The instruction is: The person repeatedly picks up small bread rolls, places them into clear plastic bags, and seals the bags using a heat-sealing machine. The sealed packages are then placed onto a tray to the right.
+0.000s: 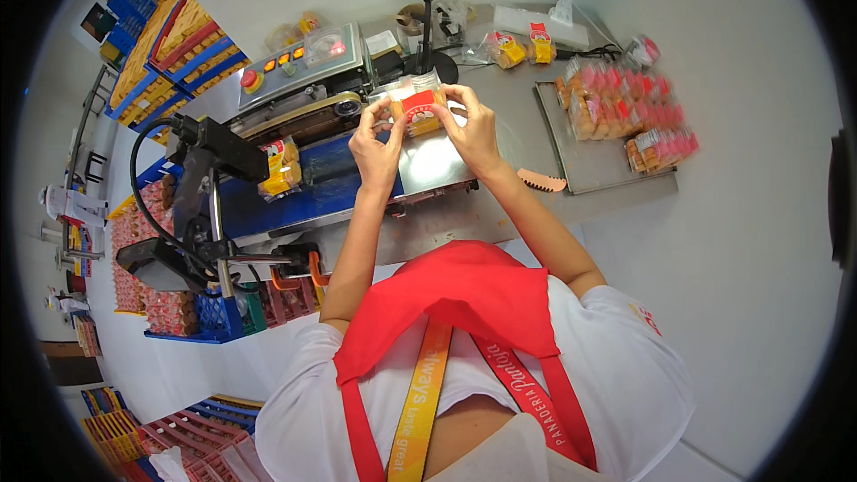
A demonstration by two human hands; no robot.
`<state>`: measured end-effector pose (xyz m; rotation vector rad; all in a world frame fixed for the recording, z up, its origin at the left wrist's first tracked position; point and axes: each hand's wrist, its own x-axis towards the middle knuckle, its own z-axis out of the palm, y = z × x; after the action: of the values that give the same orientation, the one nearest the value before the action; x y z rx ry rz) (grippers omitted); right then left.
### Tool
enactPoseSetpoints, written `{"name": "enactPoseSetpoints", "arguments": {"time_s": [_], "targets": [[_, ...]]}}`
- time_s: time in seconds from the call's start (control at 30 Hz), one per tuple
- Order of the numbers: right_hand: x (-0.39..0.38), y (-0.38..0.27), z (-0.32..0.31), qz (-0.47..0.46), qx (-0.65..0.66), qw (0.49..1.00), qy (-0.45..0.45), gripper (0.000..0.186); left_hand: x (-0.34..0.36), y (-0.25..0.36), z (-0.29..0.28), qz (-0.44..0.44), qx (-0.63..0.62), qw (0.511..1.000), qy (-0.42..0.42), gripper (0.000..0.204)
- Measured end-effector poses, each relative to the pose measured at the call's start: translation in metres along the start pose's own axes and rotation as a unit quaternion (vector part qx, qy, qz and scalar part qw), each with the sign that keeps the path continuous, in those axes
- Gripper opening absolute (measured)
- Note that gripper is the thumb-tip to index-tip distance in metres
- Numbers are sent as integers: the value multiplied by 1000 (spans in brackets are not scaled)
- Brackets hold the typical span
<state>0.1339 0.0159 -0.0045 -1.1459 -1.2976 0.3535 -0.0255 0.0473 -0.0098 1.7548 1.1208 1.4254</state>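
Observation:
Both my hands are closed on one clear plastic bag of baked goods (418, 114) with a red and yellow label. My left hand (377, 145) grips its left side and my right hand (475, 129) its right side, thumbs in front. The bag is held up over the metal end plate (433, 161) beside a blue conveyor belt (326, 180). A similar yellow-labelled bag (282, 170) lies farther left on the belt. Behind the belt stands a sealing machine (308, 67) with lit displays and a red knob.
A metal tray (558, 147) with rows of packed bags (616, 103) sits at right, near a peach-coloured toothed piece (542, 181). Two bags (509, 51) lie at the back. A black camera-like device (219, 147) on a stand juts over the belt's left; stacked crates (214, 317) stand beyond.

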Motion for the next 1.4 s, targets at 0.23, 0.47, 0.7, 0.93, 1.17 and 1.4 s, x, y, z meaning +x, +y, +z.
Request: {"name": "enactPoseSetpoints", "arguments": {"time_s": [0.23,0.47,0.7,0.93,1.17,1.4], "targets": [[13,-6,3,-47,-129,990,22,6,7,20,0,75,113,987,85,13],[34,14,-11,20,19,992,-122,10,31,-20,-15,-70,-184,978,-69,11],[70,30,-37,141,317,877,-332,11,49,-20,-22,-68,-275,947,-151,8],[79,41,-22,79,274,915,-286,13,56,-30,-23,-54,-294,940,-163,8],[36,19,-15,26,206,972,-107,18,42,-26,-9,-41,-280,957,-60,9],[33,17,-8,4,118,992,-38,8,35,-16,-7,-62,-268,961,-42,9]]}}
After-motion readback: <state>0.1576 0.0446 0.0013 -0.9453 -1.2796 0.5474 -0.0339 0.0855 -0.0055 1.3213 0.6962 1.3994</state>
